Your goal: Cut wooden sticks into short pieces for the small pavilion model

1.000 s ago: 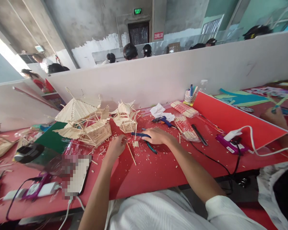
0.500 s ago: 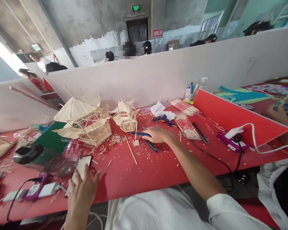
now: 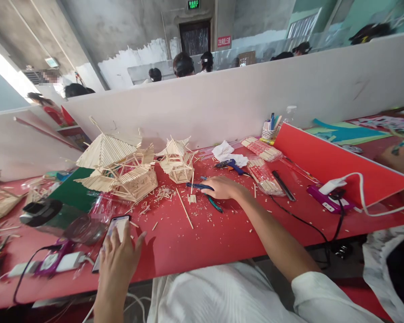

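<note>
My left hand [image 3: 119, 258] lies with its fingers spread over a phone [image 3: 124, 222], touching its lit screen. My right hand [image 3: 220, 186] is wrapped around a pair of pliers [image 3: 198, 185]; one teal handle [image 3: 215, 204] sticks out below the palm. The pliers' jaws point left, by an upright thin wooden stick and a small row of short cut sticks [image 3: 191, 198]. Behind the jaws stands a small pavilion model of wooden sticks [image 3: 177, 162]. A larger stick pavilion [image 3: 107, 151] is further left. One long stick [image 3: 184, 208] lies on the red table [image 3: 188, 246].
A glue gun [image 3: 234, 167], bagged sticks [image 3: 262, 175] and a black cutter-like tool [image 3: 283, 185] lie at right. A red board [image 3: 340, 161] and purple power strip [image 3: 330, 199] are beyond. A bottle [image 3: 60, 220] lies at left. Another person's hand [image 3: 393, 159] is at far right.
My left hand has shifted slightly up over the phone, covering more of the screen. My right hand still holds the pliers in nearly the same place. The view has shifted slightly.
</note>
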A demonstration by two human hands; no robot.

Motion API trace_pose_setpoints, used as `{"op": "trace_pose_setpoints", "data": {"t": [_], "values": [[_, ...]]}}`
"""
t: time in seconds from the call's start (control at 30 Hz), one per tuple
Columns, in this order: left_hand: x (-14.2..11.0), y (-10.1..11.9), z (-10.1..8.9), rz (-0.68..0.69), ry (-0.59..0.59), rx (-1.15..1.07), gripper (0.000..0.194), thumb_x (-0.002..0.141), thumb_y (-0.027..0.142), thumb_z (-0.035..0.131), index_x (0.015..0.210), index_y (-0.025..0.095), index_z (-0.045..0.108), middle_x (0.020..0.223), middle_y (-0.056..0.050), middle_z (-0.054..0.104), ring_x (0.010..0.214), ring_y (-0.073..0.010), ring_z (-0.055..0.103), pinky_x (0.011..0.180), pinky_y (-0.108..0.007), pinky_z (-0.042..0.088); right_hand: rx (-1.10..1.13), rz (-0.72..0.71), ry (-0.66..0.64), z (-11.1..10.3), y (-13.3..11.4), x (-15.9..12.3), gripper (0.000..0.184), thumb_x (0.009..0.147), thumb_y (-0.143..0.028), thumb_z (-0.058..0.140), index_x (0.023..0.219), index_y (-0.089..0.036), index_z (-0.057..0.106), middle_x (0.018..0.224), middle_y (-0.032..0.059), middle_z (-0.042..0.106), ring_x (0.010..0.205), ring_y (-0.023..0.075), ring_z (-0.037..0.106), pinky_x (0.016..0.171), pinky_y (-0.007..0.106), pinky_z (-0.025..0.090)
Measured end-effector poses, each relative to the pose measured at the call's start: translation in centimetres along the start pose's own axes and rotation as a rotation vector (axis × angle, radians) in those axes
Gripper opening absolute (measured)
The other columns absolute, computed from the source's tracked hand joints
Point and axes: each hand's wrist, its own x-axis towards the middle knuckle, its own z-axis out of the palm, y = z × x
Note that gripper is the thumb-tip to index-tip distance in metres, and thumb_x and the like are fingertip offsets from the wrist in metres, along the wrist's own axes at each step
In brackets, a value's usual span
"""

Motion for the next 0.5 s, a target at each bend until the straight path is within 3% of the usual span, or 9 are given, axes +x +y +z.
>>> {"op": "trace_pose_setpoints", "data": {"t": [0.17, 0.3, 0.5], "values": [[0.3, -2.0, -1.0, -0.106, -0.124, 0.012, 0.084, 0.091, 0.064, 0.035, 0.157, 0.013, 0.028, 0.153, -0.025, 0.043, 0.142, -0.0471, 0.036, 0.108, -0.063, 0.036, 0.007, 0.001, -0.009, 0.1, 0.1, 0.1, 0.038, 0.101, -0.046, 0.043, 0.118, -0.022, 0.068, 0.119, 0.0107, 0.072, 0.104, 0.0276, 0.067, 0.077, 0.031, 0.042], [0.1, -2.7, -0.7, -0.061, -0.103, -0.015, 0.082, 0.093, 0.065, 0.030, 0.158, 0.016, 0.027, 0.158, -0.019, 0.039, 0.144, -0.0473, 0.032, 0.109, -0.066, 0.032, 0.002, 0.001, -0.012, 0.2, 0.0, 0.1, 0.037, 0.101, -0.045, 0.043, 0.118, -0.022, 0.068, 0.119, 0.0110, 0.072, 0.104, 0.0278, 0.067, 0.078, 0.031, 0.043], [0.4, -2.4, -0.3, -0.025, -0.131, 0.015, 0.077, 0.093, 0.061, 0.038, 0.156, 0.017, 0.032, 0.157, -0.019, 0.040, 0.145, -0.0461, 0.031, 0.110, -0.065, 0.032, -0.002, 0.002, -0.018, 0.0, -0.3, 0.1, 0.036, 0.101, -0.045, 0.044, 0.115, -0.023, 0.069, 0.117, 0.0114, 0.073, 0.101, 0.0279, 0.068, 0.076, 0.030, 0.043]]}}
